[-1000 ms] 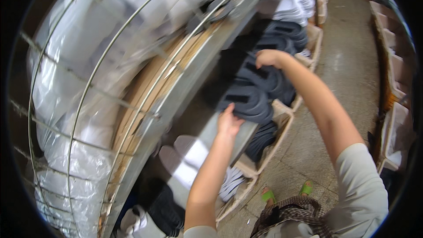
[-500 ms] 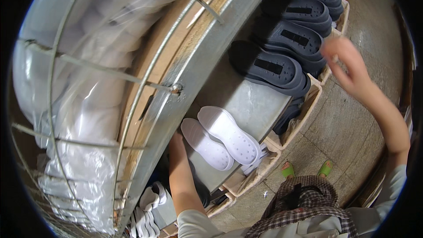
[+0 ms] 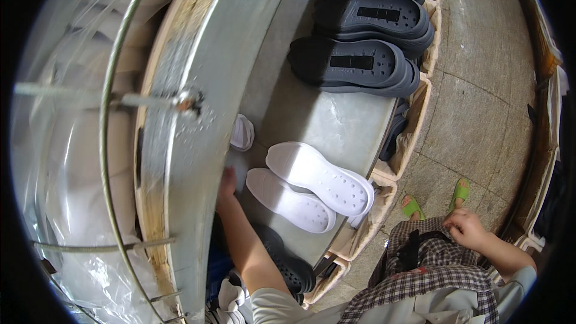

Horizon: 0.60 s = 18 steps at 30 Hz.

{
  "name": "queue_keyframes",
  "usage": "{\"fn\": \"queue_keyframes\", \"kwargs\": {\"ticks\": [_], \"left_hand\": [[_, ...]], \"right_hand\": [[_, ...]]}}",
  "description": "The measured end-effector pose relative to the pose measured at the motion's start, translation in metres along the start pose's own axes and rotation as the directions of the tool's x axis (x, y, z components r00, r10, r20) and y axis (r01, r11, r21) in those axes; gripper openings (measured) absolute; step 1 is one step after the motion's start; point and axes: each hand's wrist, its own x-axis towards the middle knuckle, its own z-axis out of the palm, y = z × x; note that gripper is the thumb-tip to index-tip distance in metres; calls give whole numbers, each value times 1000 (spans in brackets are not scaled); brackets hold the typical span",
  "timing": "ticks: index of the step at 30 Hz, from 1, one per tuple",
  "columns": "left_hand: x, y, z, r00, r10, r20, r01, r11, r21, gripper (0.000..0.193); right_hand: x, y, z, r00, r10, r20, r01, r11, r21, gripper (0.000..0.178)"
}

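Observation:
Two white shoe soles (image 3: pixel 318 180) lie side by side on the metal shelf (image 3: pixel 354 120), one slightly overlapping the other. To their left, my left hand (image 3: pixel 227 185) reaches in under the upper shelf's metal edge; its fingers are blurred and partly hidden, so what they hold cannot be made out. Just beyond that hand, the rounded end of another white sole (image 3: pixel 242 132) shows from behind the edge. My right hand (image 3: pixel 467 228) is in front of my checked apron (image 3: pixel 414 273), fingers curled closed; anything inside them is hidden.
Stacked dark grey soles (image 3: pixel 360 66) line the shelf's far part. Black soles (image 3: pixel 288 264) are nearer me. Lined baskets (image 3: pixel 414 126) stand along the shelf's right side. At left, a wire rack (image 3: pixel 108 114) holds plastic-wrapped goods. Tiled floor (image 3: pixel 468 126) lies to the right.
My right hand has come down from beside the dark soles to my apron. My left hand stays under the upper shelf. A third white sole's end now shows there. The view has shifted.

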Motion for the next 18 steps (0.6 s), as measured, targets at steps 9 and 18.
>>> {"fn": "queue_keyframes", "kwargs": {"ticks": [9,18], "left_hand": [[34,-82,99,995,79,54,-85,989,121,52],[-41,-32,80,925,-54,376,44,998,37,30]], "right_hand": [[-22,-24,19,968,58,-245,-97,984,-150,17],[-25,-51,24,968,12,-252,-54,985,-162,13]]}}
